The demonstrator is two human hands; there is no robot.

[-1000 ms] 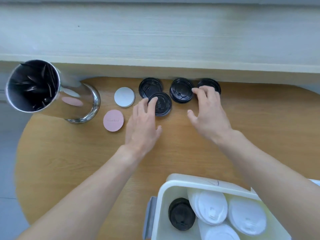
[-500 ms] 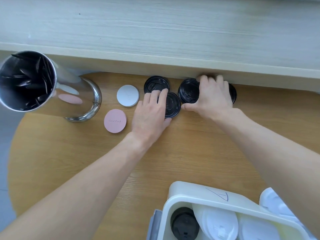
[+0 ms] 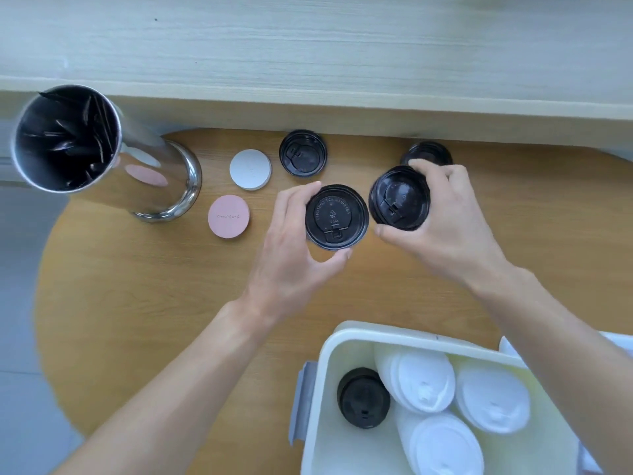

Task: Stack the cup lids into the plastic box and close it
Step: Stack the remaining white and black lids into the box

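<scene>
So both hands are loaded here. The left hand [image 3: 291,255] pinches a black lid [image 3: 336,217] by its rim, thumb under the near edge and fingers round the far-left edge. The lid lies pretty much flat, top face up at the camera, with its little sip tab pointing back toward the person. Right beside it, almost touching, the right hand [image 3: 448,228] grips a second lid [image 3: 400,197], or maybe a short stack, hard to tell. That one's tipped a bit, top face angled toward the left hand, tab also on the near side.

What matters for the next move: the box [image 3: 329,358] sits nearer the person than both hands, and off to the right. It's more or less straight below the right hand, while the left would have to cross inward to reach it. So I'd guess the right hand is the closer one for the drop. Its long side seems to run left to right, though the frame cuts it off. Inside there's a dark stack [image 3: 363,397] in the left part and white lids [image 3: 424,382] lying on their sides, filling the rest.

Round lids have no real long axis, so only the tilt and the tab direction count. To nest on the dark stack, they'd probably need to go in flat, face up.

Two more black lids sit on the table: one [image 3: 302,153] beyond the left hand, one [image 3: 426,153] just past the right hand's fingers.
</scene>
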